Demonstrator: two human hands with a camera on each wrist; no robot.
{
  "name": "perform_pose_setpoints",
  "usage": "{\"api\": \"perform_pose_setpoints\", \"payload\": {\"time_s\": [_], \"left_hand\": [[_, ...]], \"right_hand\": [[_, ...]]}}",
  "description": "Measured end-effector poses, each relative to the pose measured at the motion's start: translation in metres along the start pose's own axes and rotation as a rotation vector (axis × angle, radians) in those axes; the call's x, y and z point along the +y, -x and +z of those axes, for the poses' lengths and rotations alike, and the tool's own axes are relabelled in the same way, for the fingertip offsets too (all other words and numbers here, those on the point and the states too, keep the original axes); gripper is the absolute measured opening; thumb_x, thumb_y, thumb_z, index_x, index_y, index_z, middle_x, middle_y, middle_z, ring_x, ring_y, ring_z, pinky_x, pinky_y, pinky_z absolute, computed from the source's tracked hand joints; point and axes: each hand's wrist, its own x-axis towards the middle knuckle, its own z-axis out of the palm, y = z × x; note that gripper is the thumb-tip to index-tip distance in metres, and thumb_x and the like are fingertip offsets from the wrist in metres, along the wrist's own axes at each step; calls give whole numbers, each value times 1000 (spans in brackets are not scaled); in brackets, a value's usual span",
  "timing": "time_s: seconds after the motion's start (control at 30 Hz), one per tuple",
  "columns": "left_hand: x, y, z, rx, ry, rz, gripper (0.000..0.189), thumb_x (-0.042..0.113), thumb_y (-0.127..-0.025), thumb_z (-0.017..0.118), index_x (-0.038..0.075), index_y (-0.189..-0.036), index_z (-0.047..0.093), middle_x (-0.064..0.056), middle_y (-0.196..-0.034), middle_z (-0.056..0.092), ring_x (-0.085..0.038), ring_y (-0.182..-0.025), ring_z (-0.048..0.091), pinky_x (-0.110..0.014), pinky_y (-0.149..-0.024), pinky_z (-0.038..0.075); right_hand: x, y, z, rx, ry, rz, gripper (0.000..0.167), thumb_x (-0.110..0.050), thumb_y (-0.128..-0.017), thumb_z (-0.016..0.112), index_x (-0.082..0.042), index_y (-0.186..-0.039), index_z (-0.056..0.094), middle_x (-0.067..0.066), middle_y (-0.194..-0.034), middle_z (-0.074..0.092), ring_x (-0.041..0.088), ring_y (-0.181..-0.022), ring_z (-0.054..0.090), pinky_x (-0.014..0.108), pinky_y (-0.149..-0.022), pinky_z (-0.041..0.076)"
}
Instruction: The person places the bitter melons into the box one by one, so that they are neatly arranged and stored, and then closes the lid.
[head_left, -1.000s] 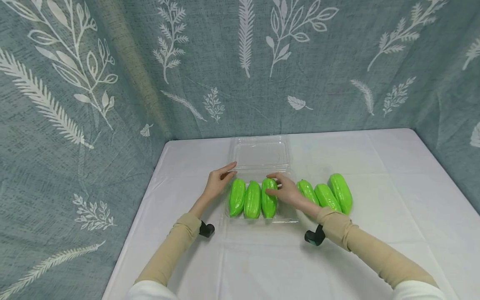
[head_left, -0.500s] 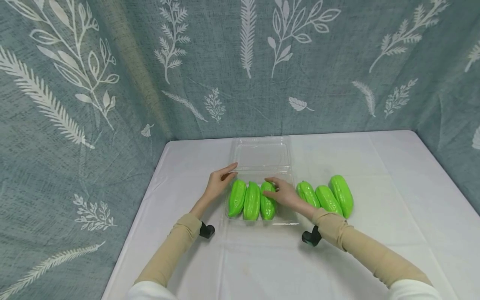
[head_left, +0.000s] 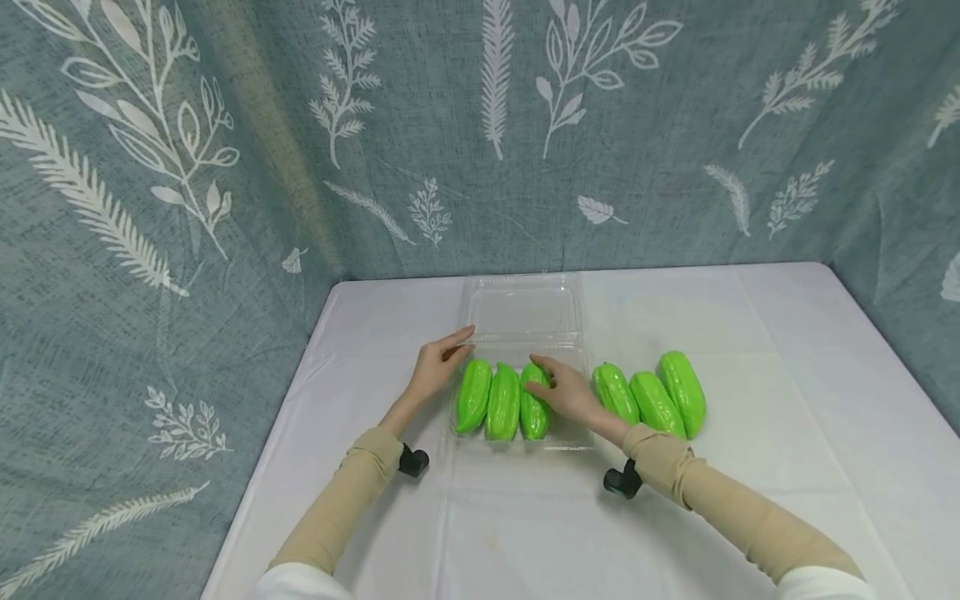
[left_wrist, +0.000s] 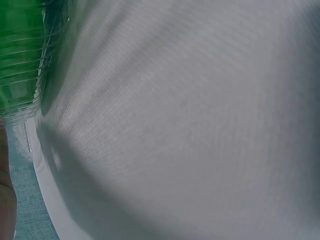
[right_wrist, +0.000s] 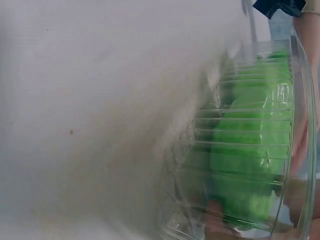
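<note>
A clear plastic clamshell box [head_left: 573, 442] lies open, its lid [head_left: 522, 307] folded back behind it. Three glossy bright green, long, ridged vegetables stand side by side in its base: a left one [head_left: 474, 396], a middle one [head_left: 503, 402] and a right one [head_left: 534, 417]. My left hand [head_left: 432, 369] pinches the box's left edge near the hinge. My right hand [head_left: 567, 390] reaches over the right wall and holds the right green vegetable, thumb and fingertips on its upper half. In the right wrist view, that vegetable [right_wrist: 250, 145] shows through the box's ribbed wall.
Right of the box lie three more green vegetables: a near one [head_left: 617, 393], a middle one [head_left: 657, 404] and a far one [head_left: 682, 393]. A white cloth [head_left: 510, 525] covers the table. Blue-grey leaf-patterned curtain [head_left: 450, 125] rises behind and on the sides.
My right hand has shifted slightly left, moving the right green vegetable closer to the middle one. My left hand has stayed at the box's edge.
</note>
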Motion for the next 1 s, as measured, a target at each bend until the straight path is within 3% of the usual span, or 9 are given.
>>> {"api": "perform_pose_setpoints", "payload": {"time_s": [0.1, 0.27, 0.33, 0.4, 0.53, 0.67, 0.8, 0.9, 1.0], "left_hand": [[1, 0, 0, -2, -13, -12, 36, 6, -95, 55, -1, -131, 54, -19, -139, 50, -32, -118, 59, -35, -97, 53], [2, 1, -1, -1, -6, -31, 36, 6, -95, 55, 1, -131, 55, -18, -140, 50, -32, -119, 58, -37, -98, 52], [3, 1, 0, 3, -11, -31, 36, 7, -95, 56, 2, -131, 55, -17, -139, 50, -31, -119, 58, -35, -98, 52], [12, 2, -2, -5, -2, -27, 36, 4, -95, 55, -2, -131, 54, -19, -139, 50, -34, -119, 57, -37, -98, 52], [11, 0, -3, -7, -5, -16, 36, 4, -96, 54, -2, -131, 53, -18, -139, 49, -35, -117, 59, -36, -98, 52], [0, -3, -1, 0, -16, -11, 36, 6, -96, 54, 0, -132, 54, -15, -139, 50, -31, -115, 61, -34, -97, 53], [4, -1, -1, 1, -6, -3, 36, 3, -95, 54, -2, -131, 53, -18, -139, 50, -34, -114, 61, -39, -97, 53], [19, 2, -4, -8, -9, 4, 36, -1, -95, 53, -8, -130, 52, -23, -138, 49, -38, -114, 60, -42, -96, 52], [34, 5, -7, -23, -21, 5, 36, -3, -94, 52, -11, -129, 50, -26, -137, 48, -40, -114, 59, -42, -96, 52]], "right_hand": [[0, 0, 2, 7, 3, -9, 57, -24, -93, 60, -2, -142, 41, 23, -130, 56, 28, -96, 59, 38, -78, 55], [0, 0, 3, 7, -5, -15, 56, -25, -94, 59, 0, -141, 40, 24, -137, 50, 37, -116, 56, 48, -98, 50], [-1, -1, 3, 4, -5, -12, 57, -25, -94, 59, 0, -142, 40, 24, -137, 50, 37, -117, 55, 49, -99, 49], [-1, -1, 3, 3, 1, -15, 57, -25, -94, 59, 0, -142, 40, 24, -136, 51, 35, -116, 56, 48, -99, 49], [0, -3, 2, 10, 19, -30, 57, -24, -94, 60, 1, -141, 40, 21, -120, 60, 24, -92, 58, 36, -80, 54], [0, -4, 2, 10, 32, -32, 58, -24, -93, 61, 1, -142, 40, 15, -95, 58, 16, -70, 44, 24, -58, 41], [-1, -2, 1, 24, 69, -40, 58, -26, -93, 62, -1, -141, 41, 21, -110, 60, 22, -82, 54, 32, -69, 51], [-2, 0, 0, 40, 93, -46, 59, -28, -92, 62, -3, -141, 42, 26, -124, 57, 30, -97, 59, 42, -82, 55], [-3, 0, 0, 50, 92, -50, 59, -28, -92, 62, -3, -142, 41, 28, -128, 54, 34, -103, 59, 47, -87, 55]]}}
